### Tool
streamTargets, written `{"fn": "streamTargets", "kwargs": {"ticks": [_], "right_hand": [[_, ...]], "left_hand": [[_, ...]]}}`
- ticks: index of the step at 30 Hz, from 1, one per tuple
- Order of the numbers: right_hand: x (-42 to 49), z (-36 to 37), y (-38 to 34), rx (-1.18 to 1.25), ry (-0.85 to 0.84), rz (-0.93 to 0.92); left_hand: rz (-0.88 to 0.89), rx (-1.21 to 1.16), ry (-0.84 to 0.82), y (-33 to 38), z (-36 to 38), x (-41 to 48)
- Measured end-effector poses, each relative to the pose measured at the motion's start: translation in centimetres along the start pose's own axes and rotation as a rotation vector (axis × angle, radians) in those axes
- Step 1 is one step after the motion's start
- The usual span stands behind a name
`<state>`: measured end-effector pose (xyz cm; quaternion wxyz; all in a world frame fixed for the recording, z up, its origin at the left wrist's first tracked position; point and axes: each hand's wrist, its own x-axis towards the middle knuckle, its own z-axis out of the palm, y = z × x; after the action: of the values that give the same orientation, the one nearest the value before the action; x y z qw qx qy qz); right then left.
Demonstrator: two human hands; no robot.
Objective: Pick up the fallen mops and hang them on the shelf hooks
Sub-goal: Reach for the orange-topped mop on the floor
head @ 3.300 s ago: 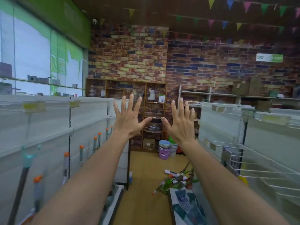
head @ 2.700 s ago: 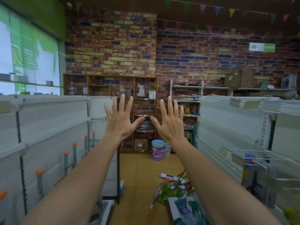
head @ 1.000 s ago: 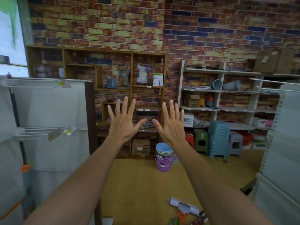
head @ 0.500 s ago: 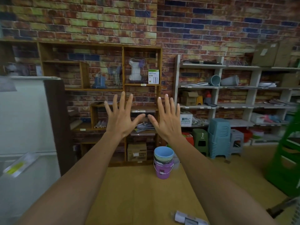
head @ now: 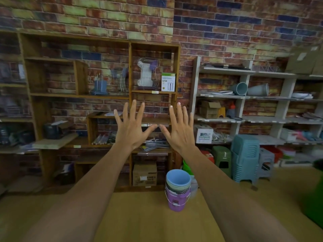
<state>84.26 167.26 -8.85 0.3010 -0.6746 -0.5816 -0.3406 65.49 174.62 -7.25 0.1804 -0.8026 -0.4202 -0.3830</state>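
I hold both arms straight out, backs of the hands toward me. My left hand (head: 132, 127) and right hand (head: 180, 130) are spread wide with straight fingers, holding nothing, thumb tips close together. Behind them a wooden shelf (head: 130, 67) stands against the brick wall (head: 227, 32), with a white shelf (head: 194, 88) to its right. A stack of buckets (head: 177, 189) sits on the floor (head: 148, 220) below my right wrist, near a stack of blue stools (head: 244, 159). Where the mops lie, I cannot tell from here.
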Motion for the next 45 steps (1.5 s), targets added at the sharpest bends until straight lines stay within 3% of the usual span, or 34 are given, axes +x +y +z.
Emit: {"fn": "streamTargets", "kwargs": {"ticks": [15, 22, 31, 39, 45], "right_hand": [[14.8, 21.7, 8.4, -0.075, -0.008, 0.032], [21.3, 29.2, 15.9, -0.18, 0.02, 0.135], [21.2, 30.6, 32.1, -0.419, 0.01, 0.342], [13.9, 23.3, 47.9, -0.71, 0.07, 0.605], [7.1, 17.0, 53.7, -0.895, 0.051, 0.788]], "left_hand": [[0.013, -0.018, -0.002, -6.2, 21.7, 18.5], [0.132, -0.122, -0.009, -3.8, 32.6, 29.5], [0.393, -0.367, -0.054, 11.7, 44.1, 37.2], [0.652, -0.618, -0.092, 31.9, 50.3, 38.4], [0.835, -0.815, -0.139, 45.7, 51.1, 36.3]]}}
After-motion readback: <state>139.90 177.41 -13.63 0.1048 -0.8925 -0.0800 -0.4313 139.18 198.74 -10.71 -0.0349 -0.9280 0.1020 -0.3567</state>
